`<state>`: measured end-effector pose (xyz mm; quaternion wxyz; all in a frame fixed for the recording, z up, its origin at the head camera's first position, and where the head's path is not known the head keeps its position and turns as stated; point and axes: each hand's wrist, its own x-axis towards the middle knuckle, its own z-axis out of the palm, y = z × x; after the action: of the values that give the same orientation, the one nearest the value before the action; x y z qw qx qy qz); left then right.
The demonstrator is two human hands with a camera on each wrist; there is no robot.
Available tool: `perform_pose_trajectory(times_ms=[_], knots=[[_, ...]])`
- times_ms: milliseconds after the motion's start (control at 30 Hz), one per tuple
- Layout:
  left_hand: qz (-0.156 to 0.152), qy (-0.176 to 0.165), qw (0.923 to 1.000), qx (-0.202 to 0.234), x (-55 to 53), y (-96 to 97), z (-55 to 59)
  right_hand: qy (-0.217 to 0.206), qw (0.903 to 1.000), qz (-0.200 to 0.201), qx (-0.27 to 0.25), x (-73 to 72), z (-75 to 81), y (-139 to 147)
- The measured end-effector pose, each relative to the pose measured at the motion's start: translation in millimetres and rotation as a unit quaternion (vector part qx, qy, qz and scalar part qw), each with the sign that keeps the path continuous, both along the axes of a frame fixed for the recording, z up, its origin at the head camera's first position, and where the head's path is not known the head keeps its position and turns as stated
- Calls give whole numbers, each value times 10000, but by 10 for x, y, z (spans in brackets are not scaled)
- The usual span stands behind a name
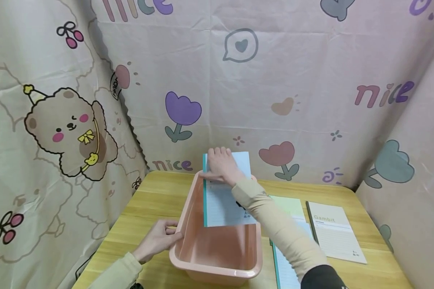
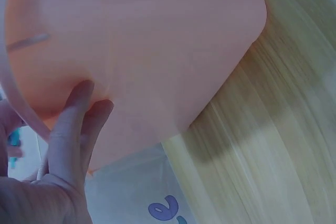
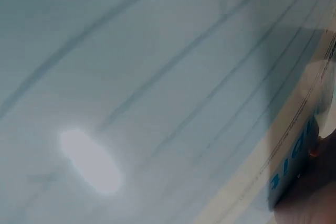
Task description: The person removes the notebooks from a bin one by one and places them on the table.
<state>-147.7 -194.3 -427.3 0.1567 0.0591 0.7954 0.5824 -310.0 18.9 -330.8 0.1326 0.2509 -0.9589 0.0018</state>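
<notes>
A pink plastic bin (image 1: 217, 269) stands on the table. My left hand (image 1: 159, 241) holds its left side, thumb near the rim; in the left wrist view two fingers (image 2: 68, 140) lie against the bin's outer wall (image 2: 178, 51). My right hand (image 1: 222, 165) grips a light blue notebook (image 1: 222, 204) with a teal spine, fingers at its upper part. The notebook is tilted over the far half of the bin, its lower edge above the opening. The right wrist view is filled by the lined notebook cover (image 3: 173, 93), with part of the hand at the lower right.
Right of the bin, a green notebook (image 1: 286, 203) and another blue notebook (image 1: 287, 265) lie partly under my right forearm. Farther right lies a cream notebook (image 1: 334, 233) marked Gambit. A printed cloth (image 1: 217, 80) hangs behind the wooden table (image 1: 148, 200).
</notes>
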Motion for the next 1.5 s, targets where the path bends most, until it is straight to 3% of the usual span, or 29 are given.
perform_pose_trajectory(times_ms=[267,367,467,600,1000,1267,1500], knots=[[28,69,10000,19,25,45,13,-7,9997,67,-246,63,512,393],[47,67,10000,-16,27,59,16,-48,9992,106,-377,115,579,661],[70,50,10000,-24,23,72,10,-34,9986,119,-518,161,530,1011],[84,32,10000,-9,22,81,-7,118,9980,87,-615,233,293,1550],[53,4,9999,117,18,63,-35,-120,9955,-608,-715,629,-764,3025],[-15,-21,9997,260,15,20,-39,-379,9910,-1003,-806,873,-1415,3542],[29,-86,9997,228,21,32,-3,-436,9896,-1076,-846,968,-1701,3704]])
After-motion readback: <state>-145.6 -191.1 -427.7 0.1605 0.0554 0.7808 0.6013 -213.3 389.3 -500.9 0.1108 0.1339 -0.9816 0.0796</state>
